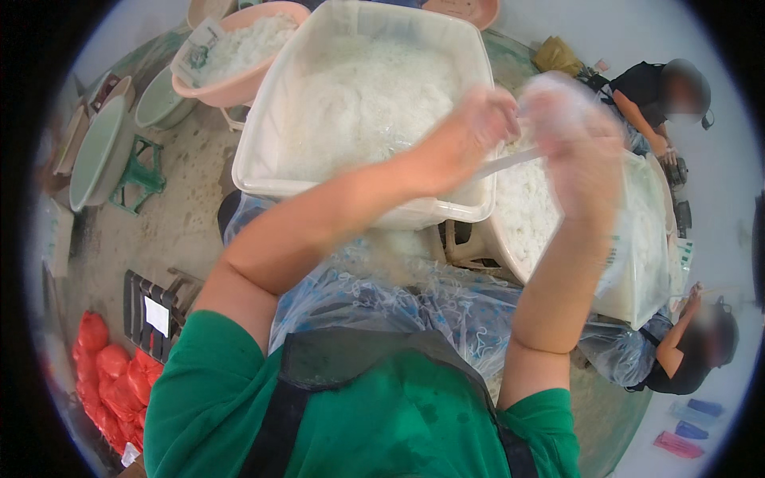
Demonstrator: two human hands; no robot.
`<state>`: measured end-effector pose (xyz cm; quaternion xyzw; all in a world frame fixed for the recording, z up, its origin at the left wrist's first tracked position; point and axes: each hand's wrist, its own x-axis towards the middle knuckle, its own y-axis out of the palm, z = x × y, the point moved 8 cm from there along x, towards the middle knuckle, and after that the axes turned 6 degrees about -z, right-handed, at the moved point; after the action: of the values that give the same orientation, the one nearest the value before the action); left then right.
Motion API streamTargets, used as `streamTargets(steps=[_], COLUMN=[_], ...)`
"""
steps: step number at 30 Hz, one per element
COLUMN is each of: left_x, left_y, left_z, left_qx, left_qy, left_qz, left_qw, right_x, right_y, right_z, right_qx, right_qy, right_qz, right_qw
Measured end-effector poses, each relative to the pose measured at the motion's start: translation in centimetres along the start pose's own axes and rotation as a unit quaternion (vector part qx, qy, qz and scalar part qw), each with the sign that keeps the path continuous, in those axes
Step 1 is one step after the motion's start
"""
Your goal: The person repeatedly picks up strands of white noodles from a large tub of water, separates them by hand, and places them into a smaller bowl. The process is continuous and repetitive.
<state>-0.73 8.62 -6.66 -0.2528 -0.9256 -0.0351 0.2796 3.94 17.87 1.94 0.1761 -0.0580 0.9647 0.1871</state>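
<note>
My left hand [476, 127] is raised over the right edge of a big white tub [256, 151], smeared by motion. Its fingers look bent, but what is in them, if anything, does not show. Close beside it, my right hand [575, 147] is raised over a pale pink basin [510, 253] of white, fluffy-looking material [526, 209]. A whitish, see-through blur covers its fingers, and its grip cannot be made out. Between the wrists runs a pale flat strip [510, 162]; whether a hand holds it is unclear. Cloudy water with whitish clumps [370, 99] fills the tub.
At far left is a pink basin [227, 94] of white material. Green basins [100, 155] and a green stool [139, 175] stand left. Red bags [111, 370] lie lower left. A clear container [637, 271] stands right; two people [641, 99] [685, 358] work beyond it. Clear plastic covers my lap.
</note>
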Motion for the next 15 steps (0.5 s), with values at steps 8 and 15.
streamTargets(steps=[8,15], left_x=[-3.2,-0.3], left_y=[0.6,5.8], left_z=[12.2,0.1], left_qx=[0.339,-0.012], left_qy=[-0.126,-0.120], left_qz=[0.313,0.355], left_qw=[0.878,0.927], right_x=[2.0,2.8], right_y=[-10.9,-4.1], right_z=[9.5,3.4], right_qx=[0.279,0.388], right_qy=[-0.166,-0.008], right_qz=[-0.008,0.028], right_qw=[0.946,0.921])
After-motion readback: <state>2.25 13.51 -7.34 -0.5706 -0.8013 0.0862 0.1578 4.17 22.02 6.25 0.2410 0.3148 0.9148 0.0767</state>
